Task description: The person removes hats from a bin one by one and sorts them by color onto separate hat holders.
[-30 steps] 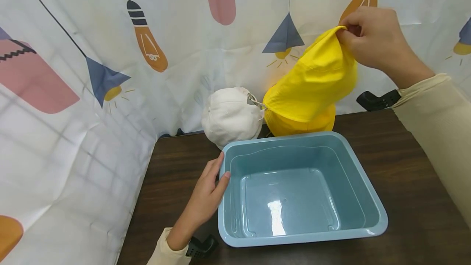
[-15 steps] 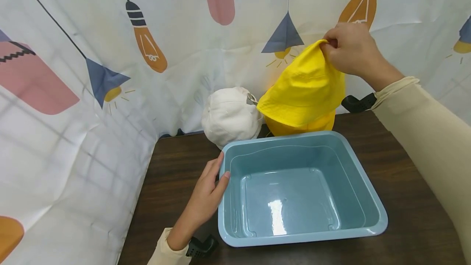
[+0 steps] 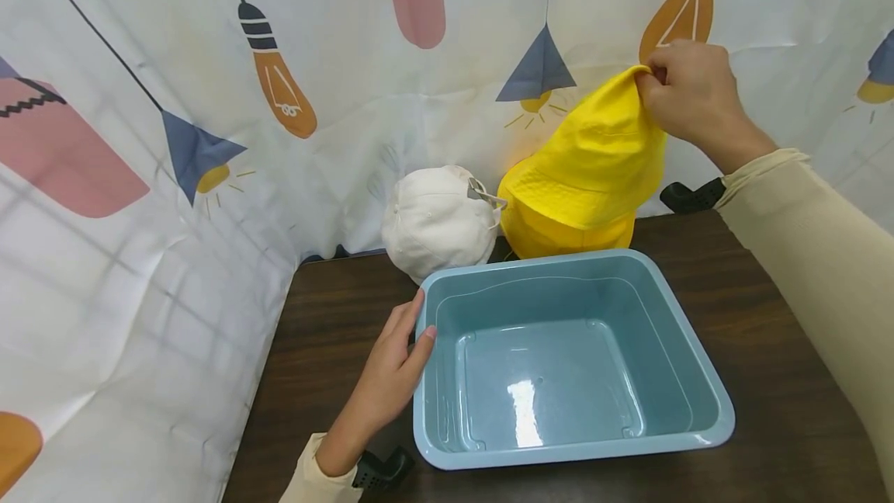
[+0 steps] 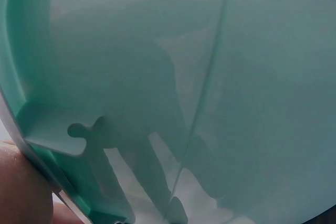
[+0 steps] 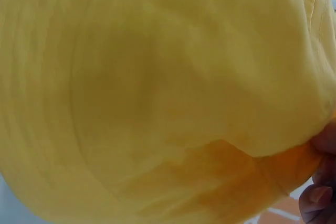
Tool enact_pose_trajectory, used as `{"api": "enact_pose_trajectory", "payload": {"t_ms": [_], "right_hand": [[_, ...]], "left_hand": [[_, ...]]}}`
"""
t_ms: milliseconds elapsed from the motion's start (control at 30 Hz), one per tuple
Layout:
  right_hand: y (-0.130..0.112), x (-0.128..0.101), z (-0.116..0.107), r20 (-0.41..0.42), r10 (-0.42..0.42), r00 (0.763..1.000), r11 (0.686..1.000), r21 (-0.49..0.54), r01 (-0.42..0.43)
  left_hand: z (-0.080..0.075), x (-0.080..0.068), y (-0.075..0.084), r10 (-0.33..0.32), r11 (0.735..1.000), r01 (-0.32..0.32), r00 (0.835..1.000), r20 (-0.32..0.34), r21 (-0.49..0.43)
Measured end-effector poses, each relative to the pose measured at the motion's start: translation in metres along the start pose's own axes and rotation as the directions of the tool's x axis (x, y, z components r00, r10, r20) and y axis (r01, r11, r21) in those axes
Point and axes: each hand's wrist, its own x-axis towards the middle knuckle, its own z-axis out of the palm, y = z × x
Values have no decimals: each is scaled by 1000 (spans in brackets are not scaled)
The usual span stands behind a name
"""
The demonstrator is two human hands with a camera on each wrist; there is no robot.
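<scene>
Yellow bucket hat (image 3: 594, 169) hanging by pinched crown from right hand (image 3: 687, 95), above second yellow hat (image 3: 559, 235).

Bright, even overhead light glares off the basin (image 3: 520, 410) floor; wrist views blurred.

white cap (image 3: 434, 222), lamp-print backdrop (image 3: 209, 99)

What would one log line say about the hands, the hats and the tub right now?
right hand: pinches yellow hat, lifted | left hand: rests on blue tub rim | tub: empty | white cap: on table behind tub
</scene>
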Motion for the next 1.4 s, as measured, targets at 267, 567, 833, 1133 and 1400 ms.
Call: {"api": "enact_pose_trajectory", "payload": {"t_ms": [267,567,833,1133,1400], "right_hand": [[-14,0,3,-23,11,1000,1000,25,-11],[-23,-5,13,120,-2,993,1000,-22,5],[-17,-16,23,192,-46,980,998,-36,53],[-2,-27,30,228,-49,972,999,26,44],[12,-46,26,276,91,957,974,175,-144]], "left_hand": [[0,1,-1,8,1000,-8,1000,1,-14],[0,0,-2,2,1000,-2,1000,-3,9],[-2,0,0,-4,1000,5,1000,-3,17],[-4,-1,1,-3,1000,3,1000,11,30],[-25,6,18,-1,970,-24,995,101,244]]}}
